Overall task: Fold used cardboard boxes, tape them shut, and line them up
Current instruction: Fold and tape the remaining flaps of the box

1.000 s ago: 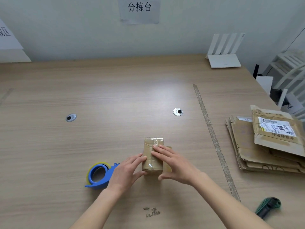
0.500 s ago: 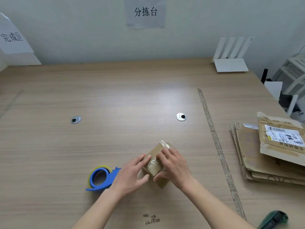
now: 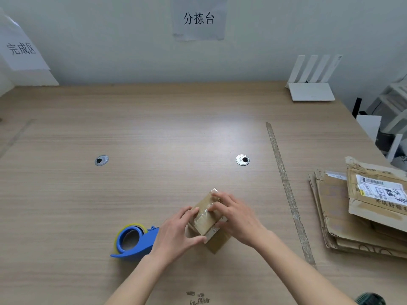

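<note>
Fingers (image 3: 217,204) of my right hand (image 3: 237,219) lie flat and spread on the small box (image 3: 206,216), pressing its shiny tape strip down so it sticks. My left hand (image 3: 176,234) cups the near-left corner, thumb curled round it, bracing the box on the desk (image 3: 154,139). I keep the tape dispenser (image 3: 134,241) just left for reuse; flattened boxes (image 3: 343,216) wait well right.

Green tool (image 3: 371,300) cut off at bottom edge; box (image 3: 206,216) partly hidden.
</note>
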`<action>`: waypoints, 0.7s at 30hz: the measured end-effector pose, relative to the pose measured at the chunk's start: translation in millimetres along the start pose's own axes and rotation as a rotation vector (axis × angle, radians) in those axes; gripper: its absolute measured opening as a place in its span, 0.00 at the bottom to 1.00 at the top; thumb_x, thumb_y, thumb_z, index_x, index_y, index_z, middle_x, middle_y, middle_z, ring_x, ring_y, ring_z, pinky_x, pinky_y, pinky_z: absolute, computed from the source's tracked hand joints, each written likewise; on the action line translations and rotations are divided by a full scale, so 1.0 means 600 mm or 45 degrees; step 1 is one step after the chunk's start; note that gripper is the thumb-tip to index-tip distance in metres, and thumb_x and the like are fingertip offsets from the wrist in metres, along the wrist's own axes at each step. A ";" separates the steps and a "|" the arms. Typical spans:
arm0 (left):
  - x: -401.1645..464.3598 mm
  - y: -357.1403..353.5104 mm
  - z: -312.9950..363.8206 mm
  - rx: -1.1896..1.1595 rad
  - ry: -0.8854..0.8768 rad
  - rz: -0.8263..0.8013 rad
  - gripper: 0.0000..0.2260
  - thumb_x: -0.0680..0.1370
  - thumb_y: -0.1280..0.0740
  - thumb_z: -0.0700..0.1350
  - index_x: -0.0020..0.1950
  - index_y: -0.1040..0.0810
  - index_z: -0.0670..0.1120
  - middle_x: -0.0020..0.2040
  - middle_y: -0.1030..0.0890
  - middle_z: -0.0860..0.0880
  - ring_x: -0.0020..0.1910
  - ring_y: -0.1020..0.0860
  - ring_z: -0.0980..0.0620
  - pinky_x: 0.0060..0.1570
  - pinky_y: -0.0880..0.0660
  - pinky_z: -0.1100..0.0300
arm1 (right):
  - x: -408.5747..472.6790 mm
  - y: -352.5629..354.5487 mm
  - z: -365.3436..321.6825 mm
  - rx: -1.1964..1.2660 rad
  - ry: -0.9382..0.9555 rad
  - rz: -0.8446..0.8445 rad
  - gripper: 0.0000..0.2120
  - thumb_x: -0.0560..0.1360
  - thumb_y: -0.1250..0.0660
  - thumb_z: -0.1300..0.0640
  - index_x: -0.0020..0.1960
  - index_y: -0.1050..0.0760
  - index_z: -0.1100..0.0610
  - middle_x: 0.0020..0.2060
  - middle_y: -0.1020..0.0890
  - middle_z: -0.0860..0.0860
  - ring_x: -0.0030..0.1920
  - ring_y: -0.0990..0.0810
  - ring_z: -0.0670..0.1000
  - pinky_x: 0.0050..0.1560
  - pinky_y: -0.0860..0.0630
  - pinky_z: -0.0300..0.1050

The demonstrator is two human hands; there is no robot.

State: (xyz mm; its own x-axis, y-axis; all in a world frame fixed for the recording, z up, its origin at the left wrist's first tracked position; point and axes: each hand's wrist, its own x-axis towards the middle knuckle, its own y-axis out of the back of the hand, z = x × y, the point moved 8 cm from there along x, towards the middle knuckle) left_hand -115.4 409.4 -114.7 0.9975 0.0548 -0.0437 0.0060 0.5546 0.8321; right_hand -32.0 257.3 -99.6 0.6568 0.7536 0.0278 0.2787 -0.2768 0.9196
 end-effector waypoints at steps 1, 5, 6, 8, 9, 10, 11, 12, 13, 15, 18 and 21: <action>0.002 -0.001 0.003 -0.010 0.007 -0.004 0.38 0.67 0.30 0.67 0.75 0.32 0.58 0.72 0.32 0.61 0.67 0.29 0.60 0.61 0.29 0.63 | -0.001 -0.004 -0.001 0.010 0.002 -0.005 0.22 0.70 0.25 0.52 0.62 0.25 0.46 0.72 0.30 0.45 0.70 0.31 0.51 0.60 0.26 0.51; 0.010 -0.002 0.000 -0.117 0.039 -0.063 0.34 0.66 0.29 0.60 0.72 0.29 0.60 0.72 0.31 0.58 0.68 0.30 0.60 0.62 0.33 0.68 | -0.008 0.015 0.006 0.052 0.013 -0.008 0.23 0.74 0.28 0.51 0.68 0.25 0.45 0.71 0.28 0.43 0.70 0.31 0.50 0.66 0.35 0.46; 0.013 0.001 -0.001 -0.151 0.051 -0.071 0.34 0.65 0.30 0.61 0.72 0.28 0.60 0.72 0.31 0.59 0.68 0.30 0.61 0.63 0.33 0.67 | -0.008 0.025 0.011 0.063 -0.003 -0.006 0.26 0.74 0.28 0.49 0.71 0.28 0.44 0.73 0.30 0.42 0.71 0.32 0.49 0.67 0.36 0.47; 0.021 0.005 0.004 -0.192 0.038 -0.097 0.34 0.63 0.31 0.60 0.70 0.28 0.61 0.70 0.30 0.62 0.67 0.30 0.65 0.64 0.31 0.65 | -0.008 0.035 0.028 0.062 -0.069 -0.057 0.36 0.73 0.27 0.45 0.77 0.38 0.42 0.78 0.39 0.41 0.75 0.38 0.47 0.72 0.39 0.47; 0.025 0.006 0.008 -0.197 0.020 -0.125 0.34 0.63 0.30 0.57 0.70 0.28 0.61 0.69 0.30 0.64 0.66 0.31 0.67 0.64 0.31 0.63 | -0.009 0.032 0.037 0.067 -0.103 -0.121 0.40 0.73 0.27 0.42 0.79 0.43 0.42 0.80 0.43 0.41 0.76 0.42 0.46 0.74 0.42 0.47; 0.028 0.006 0.013 -0.193 0.005 -0.157 0.34 0.64 0.28 0.54 0.70 0.28 0.62 0.69 0.31 0.65 0.66 0.32 0.68 0.65 0.31 0.62 | -0.010 0.026 0.043 0.080 -0.124 -0.194 0.41 0.73 0.28 0.40 0.80 0.45 0.42 0.80 0.44 0.41 0.78 0.43 0.46 0.75 0.43 0.47; 0.031 0.006 0.016 -0.176 -0.002 -0.191 0.34 0.65 0.28 0.51 0.71 0.30 0.62 0.71 0.32 0.65 0.67 0.33 0.68 0.66 0.31 0.62 | -0.013 0.020 0.047 0.097 -0.131 -0.241 0.41 0.73 0.29 0.38 0.80 0.44 0.43 0.80 0.43 0.42 0.78 0.42 0.47 0.75 0.42 0.46; 0.032 0.004 0.016 -0.145 -0.003 -0.221 0.35 0.65 0.28 0.49 0.72 0.31 0.62 0.73 0.35 0.64 0.70 0.33 0.66 0.66 0.31 0.61 | -0.016 0.017 0.051 0.103 -0.130 -0.241 0.40 0.72 0.29 0.36 0.79 0.41 0.43 0.78 0.38 0.42 0.76 0.38 0.47 0.73 0.38 0.46; 0.033 0.002 0.016 -0.100 -0.001 -0.236 0.36 0.66 0.29 0.48 0.73 0.33 0.63 0.76 0.38 0.64 0.71 0.34 0.63 0.66 0.30 0.60 | -0.020 0.017 0.053 0.087 -0.139 -0.210 0.39 0.70 0.29 0.33 0.76 0.38 0.43 0.73 0.34 0.42 0.72 0.32 0.48 0.69 0.33 0.47; 0.033 -0.001 0.017 -0.021 0.002 -0.195 0.35 0.68 0.30 0.49 0.74 0.34 0.64 0.79 0.45 0.64 0.74 0.35 0.60 0.62 0.29 0.60 | -0.031 0.017 0.054 0.035 -0.203 -0.140 0.38 0.67 0.30 0.28 0.71 0.35 0.42 0.64 0.30 0.42 0.62 0.25 0.49 0.58 0.27 0.47; 0.028 -0.010 0.021 -0.030 0.034 -0.117 0.31 0.73 0.27 0.54 0.74 0.32 0.63 0.80 0.47 0.63 0.75 0.36 0.58 0.62 0.29 0.60 | -0.052 0.006 0.048 0.103 -0.304 -0.044 0.38 0.66 0.30 0.28 0.70 0.35 0.42 0.60 0.31 0.42 0.55 0.23 0.49 0.51 0.24 0.47; 0.026 -0.015 0.021 -0.078 0.040 -0.085 0.30 0.74 0.26 0.52 0.74 0.31 0.60 0.80 0.46 0.61 0.76 0.37 0.58 0.67 0.32 0.60 | -0.071 -0.003 0.048 0.205 -0.318 -0.013 0.39 0.68 0.32 0.28 0.74 0.36 0.42 0.66 0.32 0.42 0.61 0.25 0.47 0.57 0.23 0.47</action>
State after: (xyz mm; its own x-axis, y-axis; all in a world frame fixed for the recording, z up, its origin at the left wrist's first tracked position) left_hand -98.8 394.5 -116.1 0.9924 0.0410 -0.1161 0.0675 0.6073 0.7916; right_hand -40.5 208.7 -113.8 0.7996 0.5926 -0.0968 0.3810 -0.3762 0.8446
